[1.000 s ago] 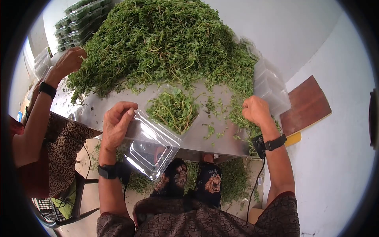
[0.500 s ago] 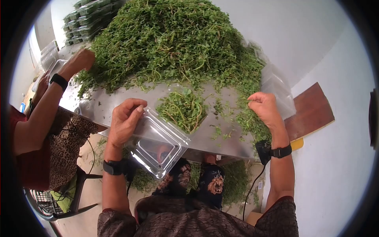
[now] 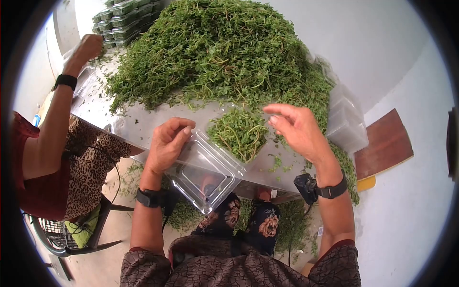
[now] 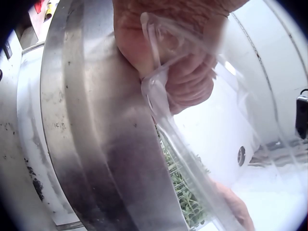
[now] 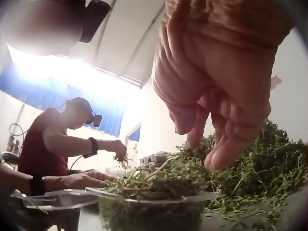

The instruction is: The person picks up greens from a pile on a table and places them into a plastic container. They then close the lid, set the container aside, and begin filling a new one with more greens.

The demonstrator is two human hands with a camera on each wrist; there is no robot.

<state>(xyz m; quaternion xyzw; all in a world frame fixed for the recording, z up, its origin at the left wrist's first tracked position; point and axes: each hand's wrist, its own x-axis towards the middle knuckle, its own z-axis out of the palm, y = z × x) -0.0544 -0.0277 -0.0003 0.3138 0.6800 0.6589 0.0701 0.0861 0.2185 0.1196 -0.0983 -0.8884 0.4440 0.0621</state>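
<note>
The heap of leafy stems [image 3: 224, 52] spreads over the back of the worktop [image 3: 138, 122]. Before it sits a clamshell box [image 5: 154, 211] with stems inside, its lid [image 3: 204, 173] reaching leftward past the front edge. Filled boxes [image 3: 128, 21] stand stacked behind, left; nested boxes [image 3: 346, 122] stand right, beside a board [image 3: 386, 143].

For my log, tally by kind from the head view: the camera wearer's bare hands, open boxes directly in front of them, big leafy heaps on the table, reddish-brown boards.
Bare hands: 2 (left hand, right hand)
Open clear plastic box holding greens: 1
Large green leafy heap: 1
Flat reddish-brown board: 1
Total: 5
</note>
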